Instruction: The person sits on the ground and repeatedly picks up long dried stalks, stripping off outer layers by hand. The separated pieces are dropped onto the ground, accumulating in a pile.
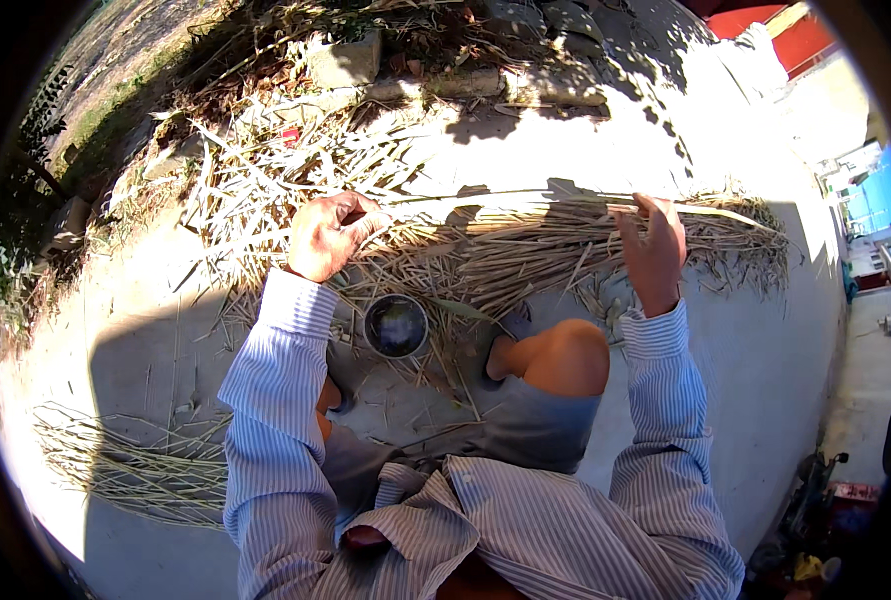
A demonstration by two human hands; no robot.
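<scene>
- Long pale stalk (525,193): it runs nearly level from the left hand (330,235) to the right hand (655,250), and what looks like the same stalk carries on beyond the right hand.
- The left hand has its thumb and forefinger closed on the stalk's near end, the other fingers curled in. A light pinch there should suit a thin, dry stalk; squeezing hard could crush it.
- The right hand has its fingers bent about the stalk, thumb set apart; whether it nips firmly or merely guides, I cannot tell. A loose touch would let the stalk slide without snagging.
- Between the hands the stalk looks almost straight. Drawing it evenly, both hands level, seems the best guard against kinks; a sharp jerk could snap it.
- Below and between the hands lies a bundle of dry stalks (535,250), its frayed ends reaching past the right hand. Lifting the held stalk a little higher should stop it catching there.
- Beyond the left hand spreads a heap of pale leaves (275,185); it is wise to hold the stalk's end free of them.
- Nearer the body than the left hand, and slightly to its right, stands a round pot (427,326) with dark contents. The left forearm passes close by, so an elbow swung inward might knock it.
</scene>
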